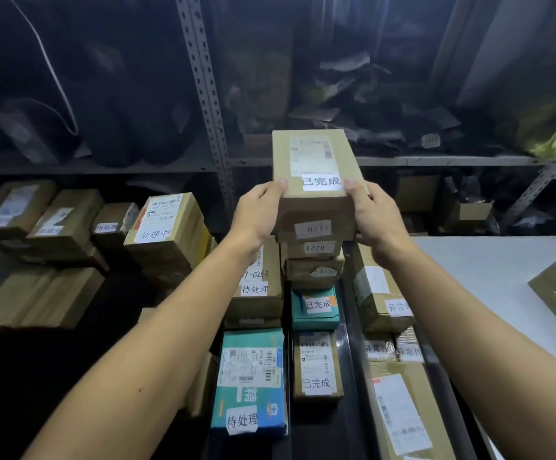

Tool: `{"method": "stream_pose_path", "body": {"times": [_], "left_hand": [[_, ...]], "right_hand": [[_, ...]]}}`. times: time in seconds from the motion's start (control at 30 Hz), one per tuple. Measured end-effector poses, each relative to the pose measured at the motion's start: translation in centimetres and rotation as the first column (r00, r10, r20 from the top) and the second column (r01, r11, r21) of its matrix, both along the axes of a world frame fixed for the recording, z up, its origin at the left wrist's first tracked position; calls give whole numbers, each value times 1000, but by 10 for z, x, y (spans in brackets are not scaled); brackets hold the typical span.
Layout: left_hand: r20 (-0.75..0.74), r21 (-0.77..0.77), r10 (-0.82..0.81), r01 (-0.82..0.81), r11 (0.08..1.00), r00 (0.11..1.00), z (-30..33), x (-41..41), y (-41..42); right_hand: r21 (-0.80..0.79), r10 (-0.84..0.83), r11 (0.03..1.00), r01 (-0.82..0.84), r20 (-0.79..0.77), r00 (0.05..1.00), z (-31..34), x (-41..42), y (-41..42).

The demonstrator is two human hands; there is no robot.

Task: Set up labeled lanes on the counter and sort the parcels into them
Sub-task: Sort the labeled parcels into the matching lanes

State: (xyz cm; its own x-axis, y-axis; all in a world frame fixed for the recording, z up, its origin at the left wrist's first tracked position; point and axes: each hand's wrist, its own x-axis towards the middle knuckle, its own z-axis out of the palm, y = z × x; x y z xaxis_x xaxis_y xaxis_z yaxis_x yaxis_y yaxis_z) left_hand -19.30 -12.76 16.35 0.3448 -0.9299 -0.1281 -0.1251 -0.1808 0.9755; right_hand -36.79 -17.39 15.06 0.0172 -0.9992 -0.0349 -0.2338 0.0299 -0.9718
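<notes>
1. Cardboard parcel (314, 180) labelled 已完成 sits atop a stack of boxes (313, 260).
2. Left hand (256, 214) and right hand (374, 217) grip its near corners, thumbs on top.

Held parcel (314, 180) tan, white label; teal parcel (250, 376); white counter (485, 260)
</notes>
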Motion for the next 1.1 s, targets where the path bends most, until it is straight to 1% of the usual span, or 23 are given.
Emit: {"method": "stream_pose_path", "body": {"times": [0.1,0.23,0.3,0.4,0.43,0.5,0.57,0.63,0.77,0.9,1.0,1.1], "left_hand": [[19,7,-21,20,1000,1000,-13,1,3],[4,-6,-48,48,999,999,-13,2,5],[10,-2,-60,60,998,998,-12,1,9],[77,-21,-24,25,999,997,-8,2,16],[111,-47,-8,13,999,994,-5,4,20],[165,-116,15,4,993,986,0,9,30],[209,-178,10,28,984,978,4,14,45],[249,-215,-7,62,975,968,6,19,62],[303,-251,-68,148,957,950,1,33,98],[351,-239,-128,221,946,927,-11,54,130],[358,-223,-121,211,952,926,-19,76,151],[345,-194,-72,146,970,936,-25,103,169]], "right_hand": [[-1,-4,1000,4,-47,999,-7,0,4],[-21,-13,1000,12,-59,998,-7,2,5],[-33,-20,999,16,-97,995,-3,3,8],[-65,-103,994,92,-176,979,3,3,17],[-106,-142,987,122,-199,970,6,4,22],[-242,-204,960,143,-248,947,14,4,35],[-372,-230,922,110,-294,928,22,6,51],[-451,-230,890,71,-308,923,27,12,70],[-498,-167,867,-18,-325,931,25,35,109],[-424,-64,902,-79,-313,948,17,62,142],[-395,8,906,-150,-339,941,4,83,159],[-345,114,908,-239,-344,932,-9,109,169]]}}
